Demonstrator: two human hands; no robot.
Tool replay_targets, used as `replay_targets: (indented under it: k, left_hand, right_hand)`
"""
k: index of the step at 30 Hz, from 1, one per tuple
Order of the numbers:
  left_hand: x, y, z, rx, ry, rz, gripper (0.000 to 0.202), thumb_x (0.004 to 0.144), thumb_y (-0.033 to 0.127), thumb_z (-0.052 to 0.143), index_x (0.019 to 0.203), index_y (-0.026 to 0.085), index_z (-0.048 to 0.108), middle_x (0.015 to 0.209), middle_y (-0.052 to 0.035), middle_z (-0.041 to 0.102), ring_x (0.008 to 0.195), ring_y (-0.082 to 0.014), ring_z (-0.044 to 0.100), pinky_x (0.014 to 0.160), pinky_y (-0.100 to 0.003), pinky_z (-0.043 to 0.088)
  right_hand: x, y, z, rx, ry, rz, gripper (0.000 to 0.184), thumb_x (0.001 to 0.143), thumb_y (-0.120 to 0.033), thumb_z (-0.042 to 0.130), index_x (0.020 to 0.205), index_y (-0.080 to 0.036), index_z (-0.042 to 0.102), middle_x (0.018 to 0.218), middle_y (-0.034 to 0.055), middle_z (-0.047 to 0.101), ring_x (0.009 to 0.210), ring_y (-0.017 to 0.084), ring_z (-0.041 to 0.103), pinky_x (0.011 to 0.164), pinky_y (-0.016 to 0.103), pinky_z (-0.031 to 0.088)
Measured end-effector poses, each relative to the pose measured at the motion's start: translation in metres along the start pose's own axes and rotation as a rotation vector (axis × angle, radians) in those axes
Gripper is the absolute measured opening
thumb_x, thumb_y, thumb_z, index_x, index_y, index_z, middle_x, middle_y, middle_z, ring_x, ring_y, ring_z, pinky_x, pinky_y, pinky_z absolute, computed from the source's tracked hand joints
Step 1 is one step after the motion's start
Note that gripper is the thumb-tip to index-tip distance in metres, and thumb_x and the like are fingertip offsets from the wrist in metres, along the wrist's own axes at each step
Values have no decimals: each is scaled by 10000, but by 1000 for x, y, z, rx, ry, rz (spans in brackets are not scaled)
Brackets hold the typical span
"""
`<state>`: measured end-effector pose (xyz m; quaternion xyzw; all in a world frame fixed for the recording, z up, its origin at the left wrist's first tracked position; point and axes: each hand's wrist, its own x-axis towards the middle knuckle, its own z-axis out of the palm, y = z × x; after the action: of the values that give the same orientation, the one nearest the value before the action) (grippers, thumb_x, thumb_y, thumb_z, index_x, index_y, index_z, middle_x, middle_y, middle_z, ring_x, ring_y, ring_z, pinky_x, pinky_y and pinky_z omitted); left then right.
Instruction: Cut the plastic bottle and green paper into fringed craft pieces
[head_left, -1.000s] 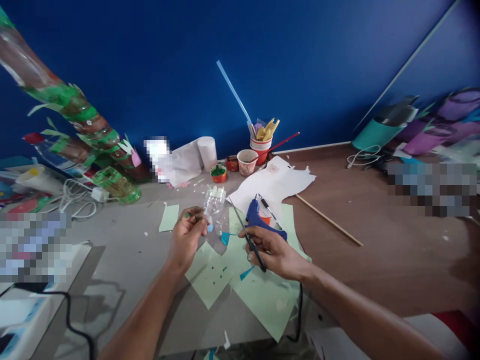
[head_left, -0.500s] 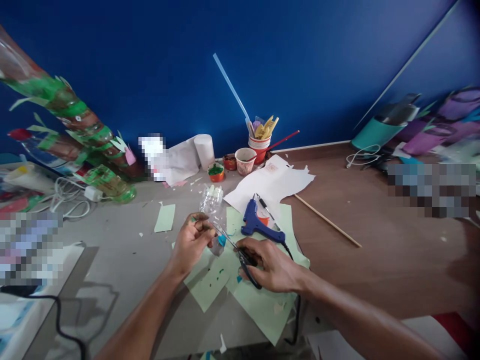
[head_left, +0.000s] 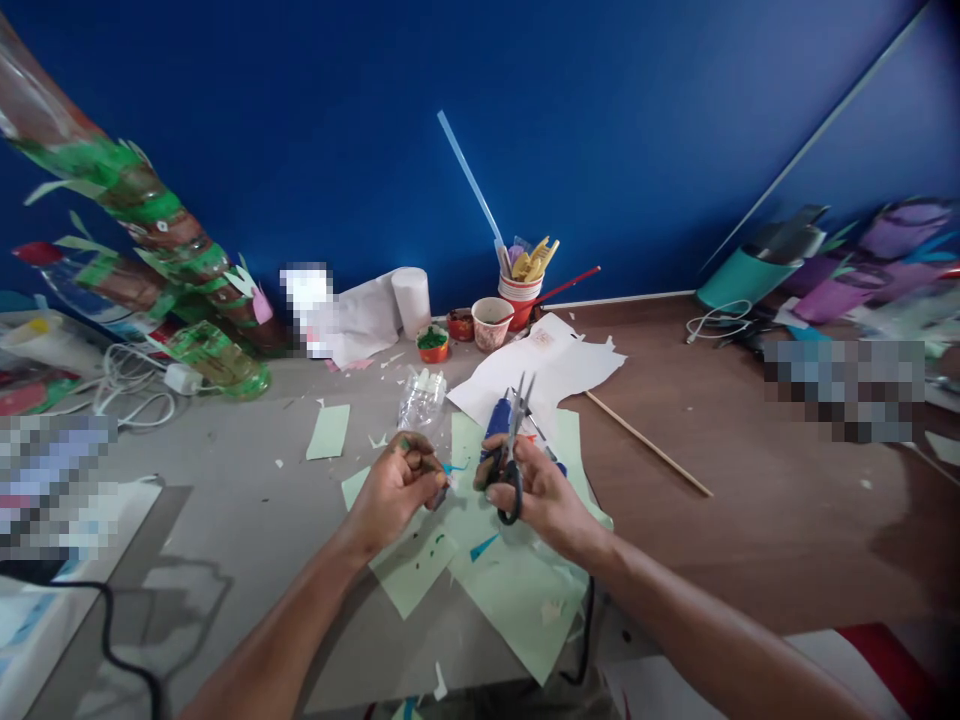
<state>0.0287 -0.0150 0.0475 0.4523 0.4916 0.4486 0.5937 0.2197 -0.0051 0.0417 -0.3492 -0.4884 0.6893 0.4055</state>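
Observation:
My right hand (head_left: 551, 495) is closed round the handles of a pair of scissors (head_left: 515, 435), whose blades point up and away from me, slightly apart. To its left, my left hand (head_left: 397, 490) pinches with thumb and fingertips; a tiny pale bit shows at the tips, too small to name. Under both hands lie pale green paper sheets (head_left: 517, 610). A blue scrap (head_left: 484, 547) rests on them between my wrists. Behind the scissors is a blue glue gun (head_left: 498, 418), partly hidden by my right hand.
Beyond my hands stand a clear plastic piece (head_left: 421, 400), a pot of green paint (head_left: 433, 345), a paper cup (head_left: 492, 325) and a paper roll (head_left: 411, 302). White paper (head_left: 525, 365) and a wooden stick (head_left: 649, 443) lie to the right. A painted bottle trunk (head_left: 176, 235) leans at left.
The scissors have swung from pointing at my left fingertips to pointing upward, away from that hand. My right hand has turned with them, and the blue scrap on the green paper shows more fully.

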Motion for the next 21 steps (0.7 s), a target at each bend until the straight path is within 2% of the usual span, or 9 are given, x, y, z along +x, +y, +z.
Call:
replay_targets:
  k: [6,14,21]
  left_hand:
    - [-4,-5,13,41,-80,-90,281,683,173,673,848,200,447,620,49,562,488,-79,489,463,-205,385]
    - [-6,-8,14,50,-78,-118,276,665,156,684,844,196,478,606,46,547,508,-86,494,455,-194,386]
    - [-6,-9,14,57,-90,-97,251,678,165,682,832,198,486,597,52,533,484,-79,486,454,-196,391]
  right_hand:
    - [3,7,4,-67,64,140,464,609,-257,728,990,-179,475,675,-41,561,554,87,496,519,220,387]
    - [4,11,-1,-88,27,127,420,628,-217,706,984,-179,487,629,-61,550,535,83,512,514,213,388]
    - [2,8,4,-133,36,138,412,613,-230,702,958,-178,483,630,-60,529,539,82,501,505,208,366]
